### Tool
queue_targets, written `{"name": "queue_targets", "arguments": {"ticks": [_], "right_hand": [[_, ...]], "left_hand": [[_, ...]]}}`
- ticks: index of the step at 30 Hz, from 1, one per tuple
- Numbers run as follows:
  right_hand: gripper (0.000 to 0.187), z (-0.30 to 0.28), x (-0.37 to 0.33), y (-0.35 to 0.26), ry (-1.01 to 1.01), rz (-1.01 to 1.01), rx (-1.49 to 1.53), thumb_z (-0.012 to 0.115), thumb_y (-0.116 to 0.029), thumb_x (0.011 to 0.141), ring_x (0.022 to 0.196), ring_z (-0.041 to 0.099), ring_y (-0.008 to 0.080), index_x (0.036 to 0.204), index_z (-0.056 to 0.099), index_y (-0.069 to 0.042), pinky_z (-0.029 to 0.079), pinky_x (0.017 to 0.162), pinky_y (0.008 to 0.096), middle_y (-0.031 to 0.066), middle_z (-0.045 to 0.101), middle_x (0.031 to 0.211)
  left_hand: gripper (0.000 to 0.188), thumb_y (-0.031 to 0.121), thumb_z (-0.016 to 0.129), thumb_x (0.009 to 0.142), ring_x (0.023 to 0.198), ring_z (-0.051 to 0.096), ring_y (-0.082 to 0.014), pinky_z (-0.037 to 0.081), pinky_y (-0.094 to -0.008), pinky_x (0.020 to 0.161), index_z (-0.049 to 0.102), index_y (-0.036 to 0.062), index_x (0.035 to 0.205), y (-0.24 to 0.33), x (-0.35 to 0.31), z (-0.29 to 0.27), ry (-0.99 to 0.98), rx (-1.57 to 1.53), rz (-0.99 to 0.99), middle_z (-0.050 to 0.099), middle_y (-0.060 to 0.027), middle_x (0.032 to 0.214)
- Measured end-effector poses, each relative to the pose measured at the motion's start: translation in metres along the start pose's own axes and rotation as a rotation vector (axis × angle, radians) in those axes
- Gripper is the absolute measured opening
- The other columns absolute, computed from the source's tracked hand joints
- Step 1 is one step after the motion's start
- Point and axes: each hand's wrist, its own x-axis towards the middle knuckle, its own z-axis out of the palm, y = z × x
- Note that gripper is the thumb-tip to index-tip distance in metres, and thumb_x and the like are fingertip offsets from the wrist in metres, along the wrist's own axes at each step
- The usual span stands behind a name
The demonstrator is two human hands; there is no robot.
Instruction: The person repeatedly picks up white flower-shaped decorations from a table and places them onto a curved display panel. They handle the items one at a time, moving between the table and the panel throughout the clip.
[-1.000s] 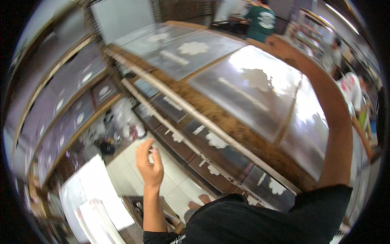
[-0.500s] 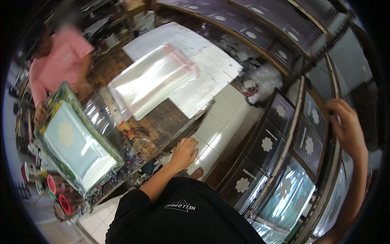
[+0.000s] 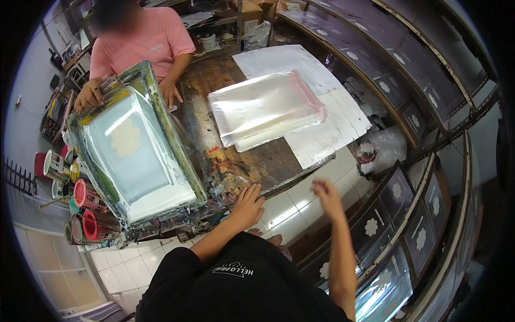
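Note:
My left hand [image 3: 248, 207] rests on the near edge of the stained wooden table [image 3: 236, 177], fingers stretched out and nothing in them. Over the tiled floor, between table and rack, hangs my right hand [image 3: 326, 197]; its fingers are loosely bent, with no object visible in them. Ahead of both hands lies a stack of clear plastic bags [image 3: 263, 107] with a pink strip along one end, partly on white sheets [image 3: 322, 131]. To the left, a co-worker's hand [image 3: 90, 95] grips the raised screen printing frame [image 3: 196, 180], whose mesh shows a pale flower shape.
Drying racks [image 3: 410, 214] on the right hold clear sheets with white flower prints. Another rack [image 3: 375, 70] stands at the far right. Paint tubs [image 3: 88, 194] crowd the left side. A co-worker in a pink shirt [image 3: 155, 40] stands across the table. A bundle of plastic [image 3: 386, 147] lies beyond the floor gap.
My right hand has come away from the rack, moving left toward the table. My view has turned left. The left hand stays at the table edge.

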Motion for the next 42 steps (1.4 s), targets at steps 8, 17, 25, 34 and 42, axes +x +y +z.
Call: {"name": "queue_targets", "arguments": {"ticks": [8, 17, 25, 34, 42], "right_hand": [[0.013, 0.079, -0.191, 0.204, 0.303, 0.629, 0.484, 0.062, -0.016, 0.098, 0.076, 0.064, 0.0163, 0.105, 0.059, -0.005, 0.056, 0.070, 0.0300, 0.0058, 0.064, 0.089], [0.010, 0.081, -0.253, 0.212, 0.451, 0.808, 0.602, 0.056, -0.007, 0.096, 0.075, 0.063, 0.0158, 0.106, 0.057, -0.006, 0.054, 0.065, 0.0281, 0.0050, 0.062, 0.091], [0.012, 0.088, -0.227, 0.202, 0.492, 0.734, 0.641, 0.057, -0.009, 0.097, 0.078, 0.064, 0.0149, 0.108, 0.058, -0.009, 0.054, 0.069, 0.0283, 0.0024, 0.063, 0.091], [0.028, 0.060, -0.190, 0.121, 0.479, 0.484, 0.728, 0.059, -0.016, 0.099, 0.101, 0.065, 0.0232, 0.124, 0.054, -0.006, 0.054, 0.086, 0.0371, 0.0098, 0.062, 0.114], [0.056, -0.033, -0.074, -0.071, 0.203, 0.092, 0.792, 0.056, -0.041, 0.101, 0.126, 0.050, 0.0250, 0.146, 0.043, -0.010, 0.047, 0.100, 0.0438, 0.0123, 0.046, 0.146]], "left_hand": [[0.041, 0.017, 0.068, 0.085, 0.133, 0.043, -0.0410, 0.036, -0.0497, 0.111, 0.061, -0.0017, 0.121, 0.000, 0.021, -0.025, 0.073, -0.167, -0.046, 0.049, -0.0254, 0.140], [0.073, 0.013, 0.072, 0.079, 0.137, 0.037, -0.0426, 0.025, -0.0589, 0.115, 0.042, -0.0024, 0.143, 0.001, 0.127, -0.100, 0.396, 0.281, -0.033, 0.039, -0.0267, 0.148], [0.054, 0.013, 0.060, 0.084, 0.129, 0.049, -0.0321, 0.027, -0.0583, 0.114, 0.052, -0.0005, 0.135, -0.056, 0.225, -0.053, 0.190, 0.602, 0.030, 0.054, -0.0173, 0.139], [0.035, 0.009, 0.059, 0.084, 0.116, 0.057, -0.0287, 0.035, -0.0569, 0.109, 0.064, -0.0036, 0.116, -0.007, 0.196, -0.018, 0.249, 0.428, 0.312, 0.063, -0.0161, 0.127], [0.038, 0.010, 0.060, 0.085, 0.121, 0.054, -0.0305, 0.033, -0.0572, 0.110, 0.061, -0.0020, 0.121, 0.118, 0.114, -0.023, 0.134, 0.151, 0.677, 0.060, -0.0153, 0.131]]}}
